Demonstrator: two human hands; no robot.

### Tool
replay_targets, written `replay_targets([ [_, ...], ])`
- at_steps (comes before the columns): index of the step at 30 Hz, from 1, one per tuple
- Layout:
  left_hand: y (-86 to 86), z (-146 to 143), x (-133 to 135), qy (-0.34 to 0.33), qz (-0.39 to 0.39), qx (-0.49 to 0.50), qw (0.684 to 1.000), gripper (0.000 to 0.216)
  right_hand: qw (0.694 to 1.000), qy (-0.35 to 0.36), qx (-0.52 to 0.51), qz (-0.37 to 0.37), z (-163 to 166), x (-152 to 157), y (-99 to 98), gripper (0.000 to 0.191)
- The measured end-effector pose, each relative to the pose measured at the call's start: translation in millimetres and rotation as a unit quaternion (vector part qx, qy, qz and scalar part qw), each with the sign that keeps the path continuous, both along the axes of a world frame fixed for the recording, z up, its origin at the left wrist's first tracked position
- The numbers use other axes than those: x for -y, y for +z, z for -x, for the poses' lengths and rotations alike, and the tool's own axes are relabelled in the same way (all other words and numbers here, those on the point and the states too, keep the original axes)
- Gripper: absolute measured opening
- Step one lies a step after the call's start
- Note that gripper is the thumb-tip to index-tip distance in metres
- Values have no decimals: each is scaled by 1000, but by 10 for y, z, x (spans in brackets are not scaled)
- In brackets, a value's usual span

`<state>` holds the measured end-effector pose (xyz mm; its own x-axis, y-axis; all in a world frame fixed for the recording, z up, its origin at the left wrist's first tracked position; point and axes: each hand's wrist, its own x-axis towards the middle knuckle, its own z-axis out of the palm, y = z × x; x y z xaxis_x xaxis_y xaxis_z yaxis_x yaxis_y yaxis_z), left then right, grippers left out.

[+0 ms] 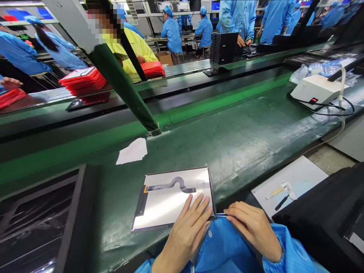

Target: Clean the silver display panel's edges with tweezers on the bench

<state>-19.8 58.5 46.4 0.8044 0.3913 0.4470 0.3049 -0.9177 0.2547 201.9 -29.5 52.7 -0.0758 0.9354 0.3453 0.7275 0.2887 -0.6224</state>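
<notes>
A tablet-sized display panel (167,212) lies on the green-topped bench with its silvery back facing up. A dark flex cable (179,182) curves across that back, with an orange-edged end at the left. My left hand (187,229) rests flat on the panel's lower right part, fingers stretched out. Just right of the panel, my right hand (254,223) pinches a thin white strip (221,215) between thumb and fingertips. The strip reaches to the panel's lower right edge; I cannot tell whether it is attached there.
A torn white paper (132,151) lies beyond the panel. A black foam-edged tray (76,212) stands at left, a green post (127,91) behind. At right are a white device (318,91) and a white board (307,170) with small tools. Co-workers sit and stand across the line.
</notes>
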Motion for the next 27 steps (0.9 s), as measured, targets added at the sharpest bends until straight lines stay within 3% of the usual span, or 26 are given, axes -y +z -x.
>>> replay_targets([
  [18,-1,-11,5,-1,-12,-6,1000,37,998,28,-22,42,-2,-33,16,29],
  [27,-73,-9,10,6,-5,9,1000,36,960,-6,-153,234,-33,-99,18,30],
])
